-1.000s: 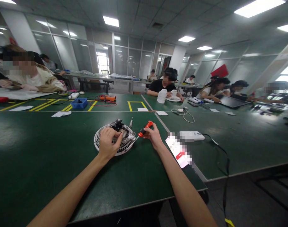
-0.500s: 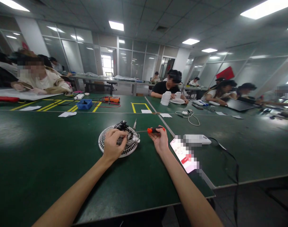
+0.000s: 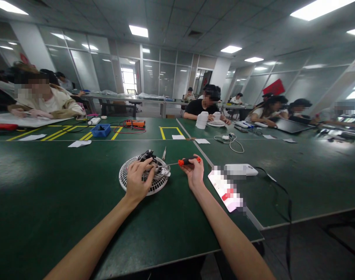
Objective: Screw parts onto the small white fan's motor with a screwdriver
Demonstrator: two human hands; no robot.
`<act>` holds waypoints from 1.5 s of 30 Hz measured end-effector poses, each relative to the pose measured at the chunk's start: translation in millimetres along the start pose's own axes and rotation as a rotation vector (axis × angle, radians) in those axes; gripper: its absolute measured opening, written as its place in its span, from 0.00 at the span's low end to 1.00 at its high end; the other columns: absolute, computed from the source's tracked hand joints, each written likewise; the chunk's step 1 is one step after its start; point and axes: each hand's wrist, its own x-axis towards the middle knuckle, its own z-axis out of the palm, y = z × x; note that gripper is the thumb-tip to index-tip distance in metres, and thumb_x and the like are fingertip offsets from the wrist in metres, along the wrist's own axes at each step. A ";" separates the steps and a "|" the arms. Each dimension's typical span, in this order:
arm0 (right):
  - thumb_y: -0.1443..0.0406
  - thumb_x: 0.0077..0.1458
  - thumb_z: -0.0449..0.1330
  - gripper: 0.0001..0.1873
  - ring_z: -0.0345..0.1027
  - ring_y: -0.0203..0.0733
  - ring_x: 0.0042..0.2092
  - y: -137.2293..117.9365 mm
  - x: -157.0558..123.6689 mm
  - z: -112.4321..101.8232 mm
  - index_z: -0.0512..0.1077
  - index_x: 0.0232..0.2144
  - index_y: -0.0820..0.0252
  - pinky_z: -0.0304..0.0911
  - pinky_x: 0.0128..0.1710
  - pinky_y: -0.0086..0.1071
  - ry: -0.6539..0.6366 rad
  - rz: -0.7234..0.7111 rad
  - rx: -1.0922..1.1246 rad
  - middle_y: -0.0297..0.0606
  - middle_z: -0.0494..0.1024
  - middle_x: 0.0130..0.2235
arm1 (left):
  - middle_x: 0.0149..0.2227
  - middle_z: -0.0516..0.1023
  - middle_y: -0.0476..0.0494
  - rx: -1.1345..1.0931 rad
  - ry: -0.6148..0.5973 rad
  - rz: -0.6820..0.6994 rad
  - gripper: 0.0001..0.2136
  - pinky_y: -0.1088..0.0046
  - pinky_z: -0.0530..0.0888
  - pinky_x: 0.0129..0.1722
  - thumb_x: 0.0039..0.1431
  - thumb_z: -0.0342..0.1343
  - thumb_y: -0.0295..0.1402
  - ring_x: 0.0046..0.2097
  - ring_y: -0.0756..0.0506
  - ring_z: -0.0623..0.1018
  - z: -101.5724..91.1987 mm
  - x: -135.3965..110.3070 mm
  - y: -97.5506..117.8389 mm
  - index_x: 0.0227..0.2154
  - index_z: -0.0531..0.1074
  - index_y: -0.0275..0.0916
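A round white fan grille lies flat on the green table, with a black motor and wires on top of it. My left hand rests on the grille, fingers curled around the motor parts. My right hand grips a red-and-black-handled screwdriver, held almost level, its thin shaft pointing left toward the motor. A second small screwdriver lies just behind the grille.
A phone and a white box with a black cable lie right of my right hand. Farther back are a blue tray, an orange meter, paper slips and a white cable. Several people sit at the far tables.
My right hand turned the screwdriver from a steep tilt with its tip at the grille's right edge to nearly level, the tip now pointing at the motor. The left hand stayed on the motor.
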 end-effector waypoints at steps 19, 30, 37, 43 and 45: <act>0.65 0.38 0.61 0.27 0.76 0.39 0.26 2.3 3.4 -2.1 0.64 0.45 0.52 0.73 0.27 0.31 0.049 -0.028 0.012 0.25 0.79 0.26 | 0.36 0.86 0.50 -0.007 -0.092 -0.024 0.21 0.55 0.70 0.58 0.63 0.63 0.34 0.42 0.43 0.84 2.8 -4.2 -6.0 0.58 0.70 0.44; 0.65 0.38 0.61 0.27 0.75 0.39 0.27 -1.5 1.9 -2.9 0.64 0.44 0.52 0.72 0.27 0.29 0.057 0.002 -0.002 0.26 0.79 0.27 | 0.35 0.86 0.51 -0.048 -0.081 -0.072 0.23 0.56 0.70 0.57 0.61 0.66 0.33 0.43 0.43 0.85 3.3 -4.6 -5.9 0.58 0.70 0.43; 0.64 0.37 0.60 0.27 0.74 0.38 0.25 -0.7 -0.5 -0.3 0.64 0.44 0.52 0.70 0.25 0.28 0.080 -0.013 -0.012 0.24 0.77 0.25 | 0.40 0.87 0.49 -0.038 -0.107 -0.074 0.02 0.53 0.69 0.59 0.62 0.64 0.34 0.43 0.43 0.85 2.9 -4.8 -3.8 0.36 0.78 0.44; 0.65 0.37 0.59 0.27 0.74 0.37 0.25 -0.3 0.6 -0.3 0.64 0.44 0.51 0.71 0.25 0.28 0.108 -0.021 0.000 0.23 0.76 0.25 | 0.41 0.87 0.48 -0.050 -0.117 -0.022 0.03 0.52 0.69 0.59 0.64 0.62 0.33 0.43 0.43 0.85 2.4 -5.6 -4.2 0.39 0.80 0.44; 0.64 0.37 0.59 0.26 0.74 0.38 0.26 0.9 1.4 -1.0 0.64 0.44 0.51 0.71 0.25 0.28 0.105 -0.028 -0.001 0.24 0.76 0.25 | 0.40 0.87 0.48 -0.055 -0.113 -0.024 0.03 0.53 0.69 0.58 0.64 0.62 0.34 0.43 0.44 0.84 1.4 -4.9 -3.0 0.38 0.80 0.45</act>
